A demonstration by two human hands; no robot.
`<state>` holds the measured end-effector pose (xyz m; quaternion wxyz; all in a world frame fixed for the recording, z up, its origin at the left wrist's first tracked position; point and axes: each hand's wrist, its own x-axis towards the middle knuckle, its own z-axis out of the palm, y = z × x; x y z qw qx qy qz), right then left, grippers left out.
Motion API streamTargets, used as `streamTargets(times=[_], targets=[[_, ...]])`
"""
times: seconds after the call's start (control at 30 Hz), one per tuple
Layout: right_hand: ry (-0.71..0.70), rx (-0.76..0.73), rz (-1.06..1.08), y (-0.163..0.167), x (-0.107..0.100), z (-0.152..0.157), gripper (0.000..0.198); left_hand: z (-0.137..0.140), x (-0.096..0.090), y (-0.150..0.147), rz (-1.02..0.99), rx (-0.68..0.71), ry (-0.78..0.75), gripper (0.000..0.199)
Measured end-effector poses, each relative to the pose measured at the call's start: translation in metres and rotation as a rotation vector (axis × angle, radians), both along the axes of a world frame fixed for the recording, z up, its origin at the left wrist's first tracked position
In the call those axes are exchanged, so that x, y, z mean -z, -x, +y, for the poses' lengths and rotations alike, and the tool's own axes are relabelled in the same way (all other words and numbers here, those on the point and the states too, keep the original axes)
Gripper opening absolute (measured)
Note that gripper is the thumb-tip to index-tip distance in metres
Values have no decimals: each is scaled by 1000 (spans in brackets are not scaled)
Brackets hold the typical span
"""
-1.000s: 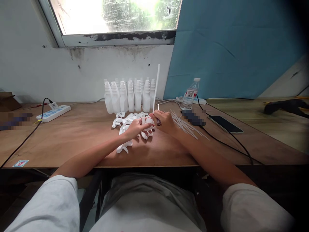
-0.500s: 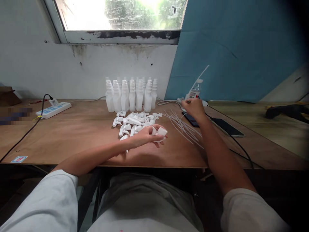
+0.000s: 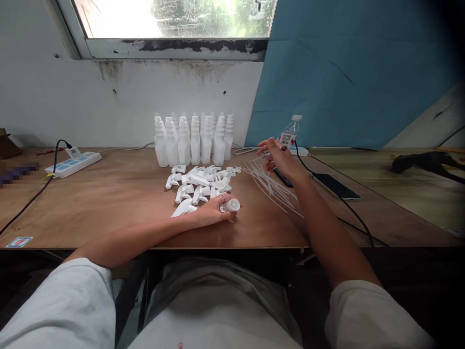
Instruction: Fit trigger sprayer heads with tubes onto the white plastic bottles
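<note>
My left hand (image 3: pixel 212 212) rests on the wooden table (image 3: pixel 109 208) near its front edge, curled around a white spray head (image 3: pixel 231 205). Just behind it lies a pile of white spray triggers (image 3: pixel 199 183). Farther back stands a cluster of white plastic bottles (image 3: pixel 192 140). My right hand (image 3: pixel 280 156) hovers with fingers spread over the far end of a fan of thin white tubes (image 3: pixel 273 188); I see nothing held in it.
A clear water bottle (image 3: pixel 289 134) stands behind my right hand. A phone (image 3: pixel 336 186) and a black cable (image 3: pixel 348 213) lie to the right. A white power strip (image 3: pixel 72 162) sits at the far left. A black object (image 3: pixel 425 161) lies far right.
My right hand swung a long white tube from the middle out to the right and let it go over the tube pile. My left hand dropped to the table with the spray head.
</note>
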<state>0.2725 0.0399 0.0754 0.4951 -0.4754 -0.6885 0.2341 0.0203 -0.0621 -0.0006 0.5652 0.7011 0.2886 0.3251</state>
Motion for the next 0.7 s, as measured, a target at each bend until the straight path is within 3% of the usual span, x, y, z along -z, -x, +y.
streamTargets(times=[0.13,0.33,0.57,0.7], targets=[[221,-308,126,19,-7,-18,85,1,-5,8,76,-45,-104,31],[184,-634,191,39,0,-42,50,1,-8,10,142,-157,-283,23],[50,-622,-65,52,4,-60,34,1,-4,8,153,-242,-430,22],[-79,-605,-139,51,-2,-68,6,0,-1,7,222,-278,-484,29]])
